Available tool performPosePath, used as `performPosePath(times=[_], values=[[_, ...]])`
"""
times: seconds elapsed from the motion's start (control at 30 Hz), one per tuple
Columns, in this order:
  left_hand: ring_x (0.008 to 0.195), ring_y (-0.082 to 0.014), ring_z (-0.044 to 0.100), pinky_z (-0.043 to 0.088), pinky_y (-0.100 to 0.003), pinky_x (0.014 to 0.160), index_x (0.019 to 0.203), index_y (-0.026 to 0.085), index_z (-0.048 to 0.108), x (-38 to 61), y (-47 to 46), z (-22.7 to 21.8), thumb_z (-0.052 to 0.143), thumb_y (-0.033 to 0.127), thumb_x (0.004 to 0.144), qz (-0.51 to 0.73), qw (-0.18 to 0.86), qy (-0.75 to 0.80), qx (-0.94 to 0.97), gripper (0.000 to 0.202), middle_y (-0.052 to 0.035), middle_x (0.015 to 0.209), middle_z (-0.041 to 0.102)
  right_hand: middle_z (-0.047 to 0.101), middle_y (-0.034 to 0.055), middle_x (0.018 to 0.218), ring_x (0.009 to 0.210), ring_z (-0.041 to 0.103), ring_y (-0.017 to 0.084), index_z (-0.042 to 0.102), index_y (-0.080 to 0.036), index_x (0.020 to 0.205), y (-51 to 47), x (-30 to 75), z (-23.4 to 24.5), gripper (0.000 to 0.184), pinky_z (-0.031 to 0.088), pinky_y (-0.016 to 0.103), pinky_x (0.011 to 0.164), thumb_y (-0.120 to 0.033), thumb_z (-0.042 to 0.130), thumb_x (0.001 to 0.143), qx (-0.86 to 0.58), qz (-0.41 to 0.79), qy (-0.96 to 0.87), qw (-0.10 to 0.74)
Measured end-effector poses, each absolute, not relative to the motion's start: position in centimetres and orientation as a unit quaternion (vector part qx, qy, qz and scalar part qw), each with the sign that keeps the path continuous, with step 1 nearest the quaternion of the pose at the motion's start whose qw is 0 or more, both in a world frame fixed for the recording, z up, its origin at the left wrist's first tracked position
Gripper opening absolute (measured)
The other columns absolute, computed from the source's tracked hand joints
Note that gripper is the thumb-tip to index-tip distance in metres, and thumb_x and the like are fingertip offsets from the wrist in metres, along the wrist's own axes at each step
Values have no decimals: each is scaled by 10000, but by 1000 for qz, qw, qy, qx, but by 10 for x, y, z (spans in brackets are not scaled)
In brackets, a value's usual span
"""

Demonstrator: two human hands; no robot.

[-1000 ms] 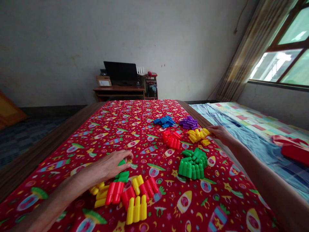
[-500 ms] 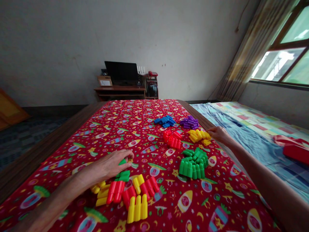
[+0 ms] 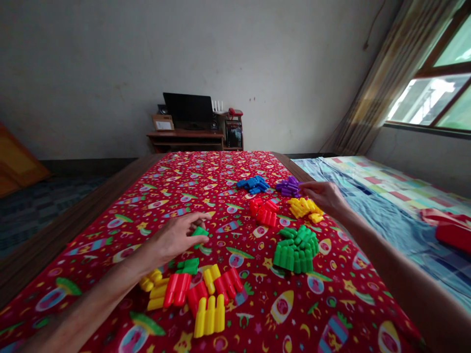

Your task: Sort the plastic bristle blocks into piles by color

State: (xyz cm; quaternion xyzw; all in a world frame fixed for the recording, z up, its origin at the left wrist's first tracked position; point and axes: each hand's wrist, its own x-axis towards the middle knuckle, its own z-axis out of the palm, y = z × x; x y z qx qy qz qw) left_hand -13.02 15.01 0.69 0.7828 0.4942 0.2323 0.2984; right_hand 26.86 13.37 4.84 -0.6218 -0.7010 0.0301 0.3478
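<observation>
Red cloth (image 3: 279, 338) printed with rockets and stars covers the desk (image 3: 88, 211) before you in the head view, and the green pile (image 3: 296, 250) of toy blocks lies on it. Left of that pile, your left hand (image 3: 176, 238) has its grip closed on a green block (image 3: 199, 231), pinched between thumb and fingers. Nearer you than that hand, to the left of the green pile, a loose green piece (image 3: 189, 266) lies close to the mixed red and yellow blocks (image 3: 209, 314). Beyond the green pile and a little right, your right hand (image 3: 326, 196) reaches in above the yellow pile (image 3: 300, 207), its fingertips drawn together at the edge of the purple pile (image 3: 287, 187); you cannot tell whether that grip has a block. Also beyond the green pile, toward its left, sit the red pile (image 3: 265, 215) and, farther off, the blue pile (image 3: 253, 184).
</observation>
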Motion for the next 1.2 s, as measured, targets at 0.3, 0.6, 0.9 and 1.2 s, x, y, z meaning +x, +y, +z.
performPosePath(times=[0.3,0.6,0.9,1.2], values=[[885,-207,672,570,-339,758,1299,250,474,-94,117,1,716,279,681,350,348,422,760,665,-33,1019,644,648,27,706,545,451,75,640,-134,1142,92,114,46,274,302,216,531,-262,555,915,-323,157,-910,207],[971,-226,650,533,-347,885,1141,219,630,-100,118,13,638,373,799,292,189,377,858,375,-67,1077,662,614,5,675,552,446,68,674,-132,944,102,146,49,207,290,209,537,-281,532,914,-404,136,-862,274],[1153,-254,598,467,-322,956,1255,278,608,-139,117,34,602,438,809,-16,218,423,879,474,-52,1274,638,441,-26,544,508,344,82,686,-128,790,122,239,65,404,251,248,507,-466,497,904,-526,86,-794,291],[1148,-259,593,469,-321,951,1240,281,613,-123,101,30,579,315,775,-40,220,413,883,468,-47,1222,641,398,-42,572,527,303,66,524,-150,622,97,245,64,478,252,224,501,-494,416,936,-460,263,-840,116]])
